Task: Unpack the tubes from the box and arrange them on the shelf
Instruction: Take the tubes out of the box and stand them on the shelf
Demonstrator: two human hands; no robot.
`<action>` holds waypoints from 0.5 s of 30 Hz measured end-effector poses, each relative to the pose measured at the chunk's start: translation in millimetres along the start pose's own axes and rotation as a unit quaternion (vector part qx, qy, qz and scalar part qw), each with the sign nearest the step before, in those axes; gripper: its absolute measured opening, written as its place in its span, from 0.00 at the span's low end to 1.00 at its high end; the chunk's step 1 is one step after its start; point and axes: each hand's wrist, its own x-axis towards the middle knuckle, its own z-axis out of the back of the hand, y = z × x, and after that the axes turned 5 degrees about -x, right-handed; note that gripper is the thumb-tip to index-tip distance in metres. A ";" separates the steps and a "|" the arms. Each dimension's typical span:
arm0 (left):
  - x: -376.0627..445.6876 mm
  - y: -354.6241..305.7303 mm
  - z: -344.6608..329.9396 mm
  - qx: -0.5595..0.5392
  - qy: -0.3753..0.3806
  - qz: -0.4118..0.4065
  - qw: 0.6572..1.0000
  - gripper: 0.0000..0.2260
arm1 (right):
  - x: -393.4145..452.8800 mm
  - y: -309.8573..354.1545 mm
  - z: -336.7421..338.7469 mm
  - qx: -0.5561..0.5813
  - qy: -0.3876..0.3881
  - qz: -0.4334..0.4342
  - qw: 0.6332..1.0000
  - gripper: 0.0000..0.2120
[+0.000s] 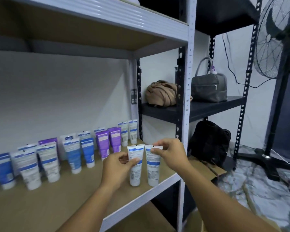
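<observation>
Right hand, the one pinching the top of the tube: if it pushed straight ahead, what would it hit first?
Probably the purple tubes standing behind; the right hand points toward the shelf's back, though depth is unclear. Its fingers already pinch the right white tube.

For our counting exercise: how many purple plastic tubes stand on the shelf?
3 visible: two purple plastic tubes side by side, right of the blue ones, and one further left, behind white tubes. Others may be hidden.
</observation>
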 end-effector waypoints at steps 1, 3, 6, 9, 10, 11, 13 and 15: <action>0.5 5.7 6.5 0.002 -0.011 0.004 1.000 0.10 | 2.7 3.4 -6.5 0.005 0.009 0.005 1.000 0.05; -0.9 13.6 16.3 -0.002 -0.028 0.010 1.000 0.10 | 6.4 9.3 -17.0 0.015 0.023 0.007 1.000 0.05; -2.2 23.6 22.2 -0.012 -0.040 0.009 0.999 0.11 | 7.8 10.7 -27.0 0.037 0.024 0.009 0.999 0.06; -4.8 30.0 20.0 -0.025 -0.029 0.011 0.999 0.13 | 4.5 3.3 -31.4 0.073 0.008 0.016 0.997 0.07; -5.5 32.4 18.2 -0.030 -0.029 0.013 0.999 0.14 | 3.0 -0.9 -32.8 0.088 -0.002 0.015 0.996 0.07; -7.2 34.4 16.8 -0.036 -0.030 0.013 0.999 0.14 | 1.3 -5.1 -34.3 0.097 -0.010 0.010 0.995 0.09; -11.2 38.2 14.0 -0.052 -0.038 0.019 0.998 0.12 | -3.2 -14.7 -38.5 0.102 -0.016 -0.002 0.995 0.14; -15.1 44.2 12.0 -0.058 -0.037 0.031 0.997 0.12 | -10.1 -24.6 -43.4 0.098 -0.007 -0.012 0.995 0.20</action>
